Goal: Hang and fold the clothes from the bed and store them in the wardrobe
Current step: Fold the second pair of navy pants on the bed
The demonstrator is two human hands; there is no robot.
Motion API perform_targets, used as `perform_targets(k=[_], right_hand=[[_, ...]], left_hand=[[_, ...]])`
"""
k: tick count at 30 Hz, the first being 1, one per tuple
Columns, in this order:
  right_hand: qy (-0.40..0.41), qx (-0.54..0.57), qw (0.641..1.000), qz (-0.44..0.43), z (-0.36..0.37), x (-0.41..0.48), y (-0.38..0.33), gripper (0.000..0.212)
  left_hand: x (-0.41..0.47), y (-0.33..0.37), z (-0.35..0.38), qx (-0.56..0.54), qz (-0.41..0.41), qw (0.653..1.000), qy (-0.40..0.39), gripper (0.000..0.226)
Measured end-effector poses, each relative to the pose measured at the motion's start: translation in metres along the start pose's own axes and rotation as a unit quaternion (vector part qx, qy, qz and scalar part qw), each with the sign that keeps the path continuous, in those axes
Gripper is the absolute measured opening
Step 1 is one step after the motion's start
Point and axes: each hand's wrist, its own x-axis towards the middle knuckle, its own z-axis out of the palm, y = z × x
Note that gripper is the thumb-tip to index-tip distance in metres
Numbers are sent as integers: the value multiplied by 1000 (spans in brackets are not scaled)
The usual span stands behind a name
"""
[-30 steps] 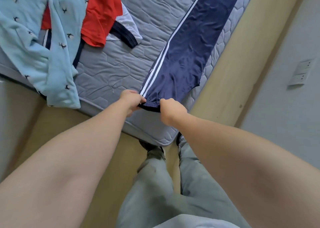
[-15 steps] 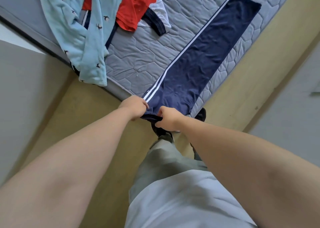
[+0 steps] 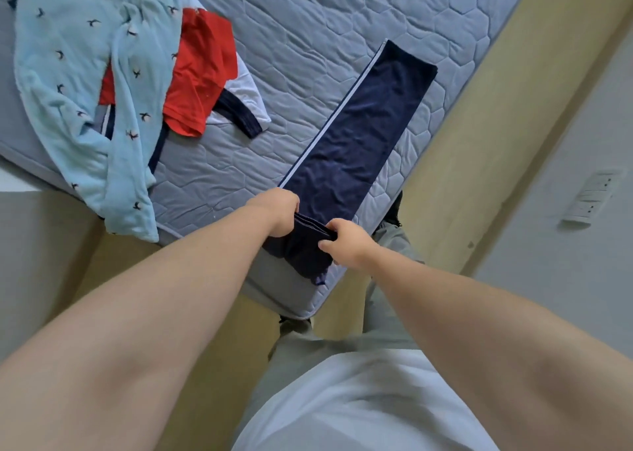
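Observation:
Navy track trousers [image 3: 356, 142] with white side stripes lie stretched out along the right side of the quilted mattress [image 3: 308, 32]. Their near end bunches and hangs over the mattress corner. My left hand [image 3: 279, 212] grips that bunched end at the striped edge. My right hand [image 3: 346, 241] pinches the same end a little to the right, fingers curled round the fabric. A light blue bird-print garment [image 3: 78, 84] lies at the left, draped over the bed's edge. A red garment [image 3: 200, 73] and a white top with a dark navy cuff [image 3: 241, 106] lie beside it.
A tan floor strip [image 3: 486, 125] runs between the bed and a grey wall with a white socket plate [image 3: 591, 199]. My legs stand at the mattress corner. A pale surface borders the bed at the left.
The trousers have slid toward me, their far end now in view on the mattress. Both hands keep hold of the near end, which now droops over the corner.

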Motion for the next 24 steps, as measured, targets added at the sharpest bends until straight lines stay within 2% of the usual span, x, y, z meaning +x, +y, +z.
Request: perform_targets(k=[5, 9, 12, 19, 24], right_hand=[[75, 27, 997, 5, -134, 78, 26, 34], [160, -8, 987, -17, -243, 163, 41, 40], [197, -35, 980, -14, -304, 227, 53, 41], [181, -62, 981, -8, -361, 333, 86, 46], [239, -83, 967, -31, -374, 357, 87, 36]], left_hand=[[118, 63, -96, -5, 25, 999, 23, 33], [227, 111, -171, -32, 49, 995, 82, 37], [306, 137, -200, -20, 58, 991, 116, 42], [431, 155, -218, 8, 53, 990, 134, 46], [465, 157, -236, 32, 65, 983, 168, 42]])
